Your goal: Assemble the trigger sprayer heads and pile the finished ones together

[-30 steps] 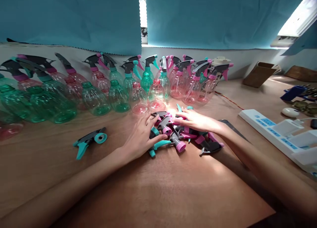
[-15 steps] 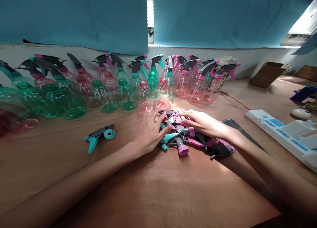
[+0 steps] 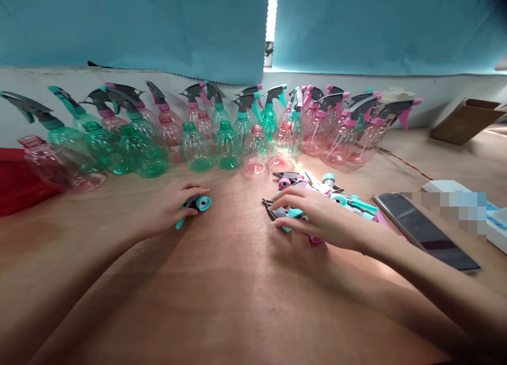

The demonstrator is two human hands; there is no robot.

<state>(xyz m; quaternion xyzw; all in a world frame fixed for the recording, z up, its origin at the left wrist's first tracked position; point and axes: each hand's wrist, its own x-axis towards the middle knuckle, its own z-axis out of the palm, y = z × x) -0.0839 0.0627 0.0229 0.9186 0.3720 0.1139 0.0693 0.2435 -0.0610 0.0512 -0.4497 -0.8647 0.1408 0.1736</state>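
My left hand (image 3: pixel 170 209) is closed around a grey and teal trigger spray head (image 3: pixel 203 203) on the table, with the teal collar showing past the fingertips. Over a pile of loose spray heads (image 3: pixel 356 204) in grey, teal and pink rests my right hand (image 3: pixel 307 212). Its fingers are apart and touch the near-left part of the pile, hiding some pieces. Behind both hands stand clear spray bottles; a green bottle (image 3: pixel 227 146) and a pink bottle (image 3: pixel 255 151) in the front have bare necks.
More bottles fitted with spray heads (image 3: pixel 335 122) line the wall. A pink bottle (image 3: pixel 51 161) leans by a red container (image 3: pixel 16 183) at left. To the right lie a phone (image 3: pixel 428 230), a white power strip (image 3: pixel 497 225) and a brown box (image 3: pixel 459 122).
My left hand has left the pile and moved left to the single teal spray head. My right hand stays at the pile, whose pieces have spread. The view has swung left.
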